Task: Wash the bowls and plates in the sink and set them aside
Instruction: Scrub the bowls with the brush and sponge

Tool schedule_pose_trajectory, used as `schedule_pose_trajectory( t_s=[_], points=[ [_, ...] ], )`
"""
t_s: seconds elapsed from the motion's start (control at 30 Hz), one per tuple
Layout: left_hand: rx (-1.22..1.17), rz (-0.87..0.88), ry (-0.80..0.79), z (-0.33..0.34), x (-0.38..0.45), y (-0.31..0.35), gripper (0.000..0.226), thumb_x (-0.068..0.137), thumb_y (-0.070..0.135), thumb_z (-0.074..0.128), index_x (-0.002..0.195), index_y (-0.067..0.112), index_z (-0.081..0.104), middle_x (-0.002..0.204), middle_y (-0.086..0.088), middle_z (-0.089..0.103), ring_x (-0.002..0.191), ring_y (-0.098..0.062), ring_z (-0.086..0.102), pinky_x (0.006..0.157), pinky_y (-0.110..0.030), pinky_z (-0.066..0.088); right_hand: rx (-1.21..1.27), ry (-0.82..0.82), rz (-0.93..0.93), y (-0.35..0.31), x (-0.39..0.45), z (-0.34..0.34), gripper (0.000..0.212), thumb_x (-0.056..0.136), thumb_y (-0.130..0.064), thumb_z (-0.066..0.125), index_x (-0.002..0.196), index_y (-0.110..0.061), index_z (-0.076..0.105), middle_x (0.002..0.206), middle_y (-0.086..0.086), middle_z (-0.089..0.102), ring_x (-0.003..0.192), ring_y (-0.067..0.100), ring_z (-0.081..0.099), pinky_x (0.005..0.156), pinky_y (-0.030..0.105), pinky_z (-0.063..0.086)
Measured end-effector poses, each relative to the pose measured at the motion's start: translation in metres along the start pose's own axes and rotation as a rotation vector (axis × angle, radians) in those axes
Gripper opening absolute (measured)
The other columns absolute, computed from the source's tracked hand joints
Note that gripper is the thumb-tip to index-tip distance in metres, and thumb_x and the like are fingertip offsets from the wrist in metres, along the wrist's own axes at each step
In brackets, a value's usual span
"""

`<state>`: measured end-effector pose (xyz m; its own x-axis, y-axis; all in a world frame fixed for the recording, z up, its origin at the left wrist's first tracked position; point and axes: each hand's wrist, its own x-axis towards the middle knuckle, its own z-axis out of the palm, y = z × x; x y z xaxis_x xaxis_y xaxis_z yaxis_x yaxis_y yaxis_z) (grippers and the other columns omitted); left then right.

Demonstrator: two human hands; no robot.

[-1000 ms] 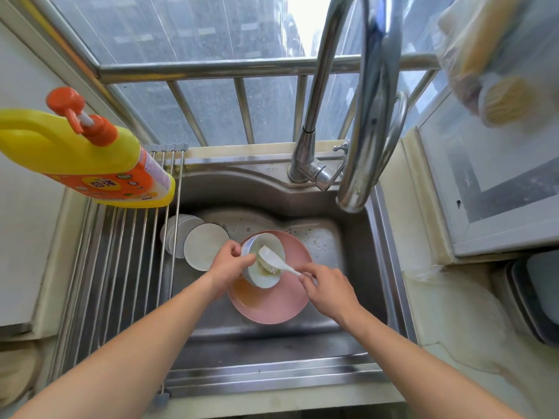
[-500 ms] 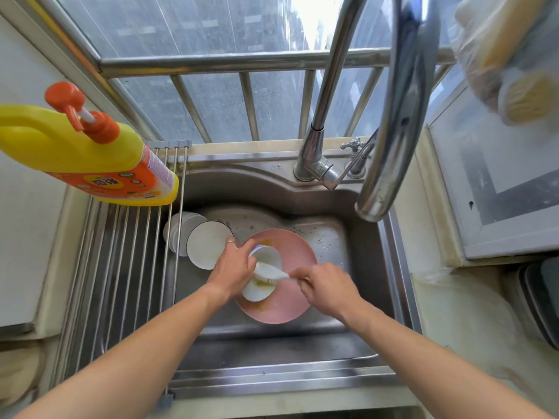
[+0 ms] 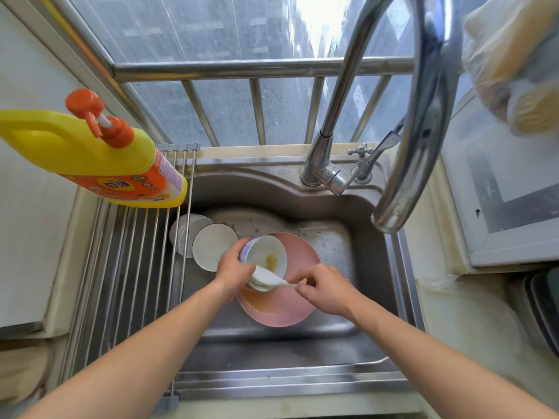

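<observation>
My left hand [image 3: 233, 269] grips a small white bowl [image 3: 266, 255] by its rim, tilted over a pink plate [image 3: 281, 306] that lies in the steel sink [image 3: 338, 334]. Yellow residue shows inside the bowl and on the plate. My right hand [image 3: 323, 287] holds the handle of a white dish brush [image 3: 264, 279], whose head is at the bowl's near rim. More white bowls [image 3: 211, 246] lean at the sink's left side, partly under the rack.
A roll-up steel drying rack [image 3: 127, 267] covers the sink's left part, with a yellow and orange detergent bottle [image 3: 99, 158] standing on it. A tall chrome faucet [image 3: 423, 116] arches over the sink's right side. A counter [image 3: 472, 343] lies to the right.
The brush head has slid from the bowl's inside down to its near rim. My left hand has turned the bowl so its opening faces up more. The view has shifted slightly.
</observation>
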<state>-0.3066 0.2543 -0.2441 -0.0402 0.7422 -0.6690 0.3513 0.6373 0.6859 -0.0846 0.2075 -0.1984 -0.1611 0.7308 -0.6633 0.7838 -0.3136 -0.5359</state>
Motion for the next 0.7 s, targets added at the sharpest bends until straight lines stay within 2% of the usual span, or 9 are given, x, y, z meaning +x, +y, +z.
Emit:
schedule_pose_trajectory(
  t_s=[0.1,0.2,0.27,0.33,0.4,0.47,0.53,0.6,0.7],
  points=[
    [0.306,0.098,-0.007,0.004,-0.007,0.0,0.074,0.08,-0.006,0.041,0.139,0.04,0.048,0.119,-0.01,0.042,0.096,-0.025,0.054,0.101,-0.034,0.047,-0.136,0.043,-0.026,-0.002,0.001,-0.001,0.033,0.092,-0.029,0.051,0.117,-0.038,0.071,0.098,-0.001,0.074,0.094,0.025,0.067,0.078,0.037,0.056],
    [0.322,0.09,0.018,0.013,-0.016,0.008,0.077,0.083,-0.01,0.029,0.142,0.039,0.037,0.12,-0.008,0.031,0.086,-0.022,0.051,0.097,-0.033,0.045,-0.389,0.151,-0.095,-0.009,-0.005,0.006,0.034,0.098,-0.025,0.045,0.125,-0.038,0.061,0.106,0.006,0.071,0.099,0.038,0.064,0.074,0.04,0.052],
    [0.284,0.096,0.05,0.017,-0.015,0.011,0.081,0.082,-0.013,0.028,0.143,0.04,0.034,0.123,-0.006,0.027,0.086,-0.02,0.051,0.096,-0.03,0.043,-0.387,0.167,-0.091,-0.015,-0.011,0.015,0.036,0.099,-0.023,0.044,0.129,-0.037,0.059,0.107,0.008,0.07,0.1,0.04,0.063,0.076,0.04,0.049],
    [0.249,0.091,0.071,0.02,-0.013,0.013,0.084,0.081,-0.016,0.029,0.144,0.04,0.033,0.124,-0.005,0.025,0.087,-0.019,0.051,0.093,-0.026,0.041,-0.138,0.156,-0.041,-0.017,-0.015,0.025,0.034,0.098,-0.026,0.048,0.125,-0.034,0.066,0.107,0.002,0.073,0.101,0.031,0.066,0.082,0.037,0.054],
    [0.217,0.074,0.081,0.02,-0.014,0.014,0.084,0.082,-0.017,0.032,0.145,0.039,0.031,0.126,-0.005,0.023,0.089,-0.017,0.051,0.091,-0.024,0.042,0.216,0.077,0.046,-0.018,-0.011,0.03,0.028,0.097,-0.025,0.054,0.117,-0.026,0.073,0.088,-0.009,0.073,0.077,0.009,0.067,0.068,0.026,0.056],
    [0.204,0.056,0.08,0.016,-0.014,0.013,0.086,0.083,-0.018,0.034,0.146,0.04,0.03,0.128,-0.004,0.023,0.091,-0.018,0.052,0.089,-0.023,0.044,0.601,-0.051,0.225,-0.016,-0.01,0.029,0.023,0.099,-0.018,0.055,0.113,-0.021,0.073,0.064,-0.005,0.057,0.044,0.007,0.045,0.039,0.022,0.035],
    [0.202,0.053,0.066,0.013,-0.014,0.01,0.087,0.083,-0.018,0.037,0.145,0.041,0.031,0.128,-0.004,0.023,0.092,-0.019,0.052,0.092,-0.024,0.046,0.789,-0.131,0.316,-0.009,-0.01,0.024,0.023,0.1,-0.015,0.054,0.113,-0.021,0.072,0.062,0.001,0.049,0.04,0.01,0.033,0.04,0.018,0.022],
    [0.209,0.065,0.048,0.012,-0.017,0.009,0.085,0.082,-0.018,0.036,0.145,0.04,0.032,0.127,-0.004,0.023,0.095,-0.019,0.051,0.099,-0.025,0.044,0.639,-0.061,0.279,-0.002,-0.008,0.023,0.024,0.098,-0.02,0.054,0.111,-0.028,0.073,0.067,0.0,0.054,0.045,0.012,0.042,0.041,0.021,0.032],
    [0.24,0.093,0.029,0.015,-0.022,0.011,0.082,0.081,-0.016,0.032,0.142,0.038,0.036,0.125,-0.005,0.024,0.101,-0.026,0.049,0.101,-0.025,0.04,-0.103,0.134,0.053,-0.005,-0.01,0.017,0.033,0.097,-0.026,0.05,0.123,-0.04,0.064,0.099,-0.002,0.072,0.089,0.026,0.068,0.07,0.035,0.054]
  ],
)
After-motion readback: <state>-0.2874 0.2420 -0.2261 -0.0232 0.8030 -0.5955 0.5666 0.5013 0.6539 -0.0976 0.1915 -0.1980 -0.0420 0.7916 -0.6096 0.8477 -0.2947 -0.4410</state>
